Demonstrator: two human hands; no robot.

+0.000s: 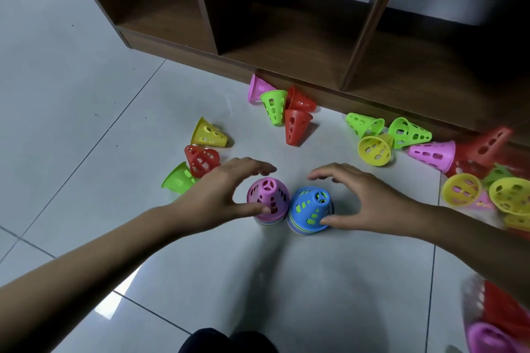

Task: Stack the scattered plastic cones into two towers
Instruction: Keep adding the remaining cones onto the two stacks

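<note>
Two towers side by side on the tiled floor (86, 71), pink-topped tower (268, 200) just left of the blue-topped tower (311, 210). Left hand (226, 195) and right hand (364, 200) cupped open around them, thumbs touching the bases — steadying, apparently, not lifting. Loose cones (298, 126) scattered beyond the blue-topped tower, toward the wooden shelf (286, 46) — bare tile between for reaching.

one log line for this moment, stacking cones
left hand open beside pink-topped tower | right hand open beside blue-topped tower | loose cones scattered on floor
</note>
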